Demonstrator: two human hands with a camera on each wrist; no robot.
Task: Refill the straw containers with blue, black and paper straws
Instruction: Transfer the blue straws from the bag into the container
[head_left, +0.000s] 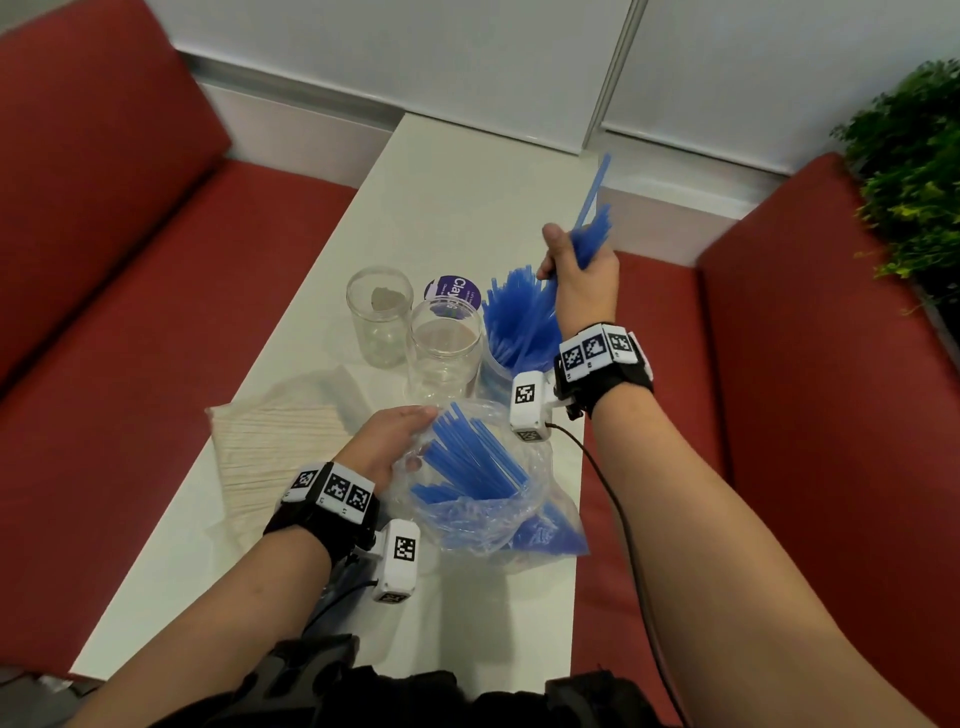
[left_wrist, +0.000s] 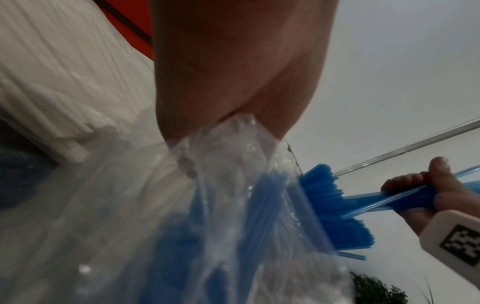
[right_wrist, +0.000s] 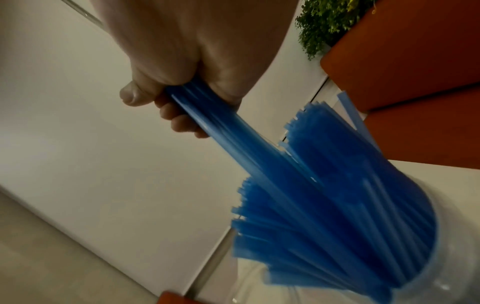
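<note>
White table (head_left: 457, 171); jars (head_left: 379, 317); straw bags (head_left: 488, 499)

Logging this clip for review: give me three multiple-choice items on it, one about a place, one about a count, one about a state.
1. Where does the bag of blue straws lie?
A. on the white table
B. on the red seat
C. on the floor

2. How many clear jars hold no straws?
A. none
B. two
C. four

3. What is the right hand doing?
A. resting flat
B. gripping a bunch of blue straws
C. holding a lid

Key: 1 A, the bag sits on the tabletop; 2 B, two jars stand bare beside the filled jar; 3 B, fingers curl round the bunch.
</note>
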